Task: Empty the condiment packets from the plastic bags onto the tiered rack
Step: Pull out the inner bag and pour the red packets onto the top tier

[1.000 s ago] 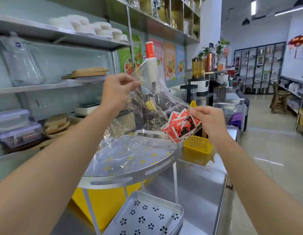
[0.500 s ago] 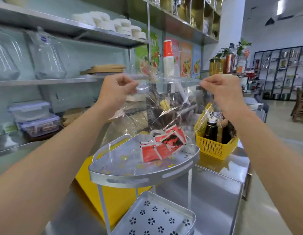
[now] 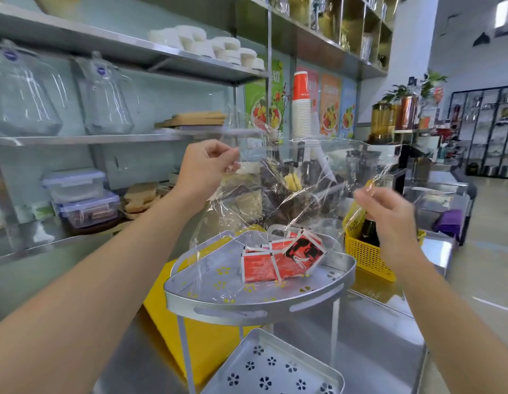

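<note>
Left hand [image 3: 203,166] pinching clear plastic bag [image 3: 289,189] corner, held up over tiered rack [image 3: 247,305]. Right hand [image 3: 389,214] fingers loosely spread, just off bag's other edge, gripping nothing. Red condiment packets [image 3: 281,260] piled on rack's top tier, w/ bag bottom draped around them.

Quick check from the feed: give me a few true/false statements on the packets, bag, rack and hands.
1. The red packets lie on the rack's top tier. True.
2. The left hand pinches the bag. True.
3. The lower tier holds packets. False: it shows none.
4. The right hand is shut on a packet. False: its fingers are loose, holding no packet.
5. The yellow basket sits on the top tier. False: it stands beside the rack.
</note>
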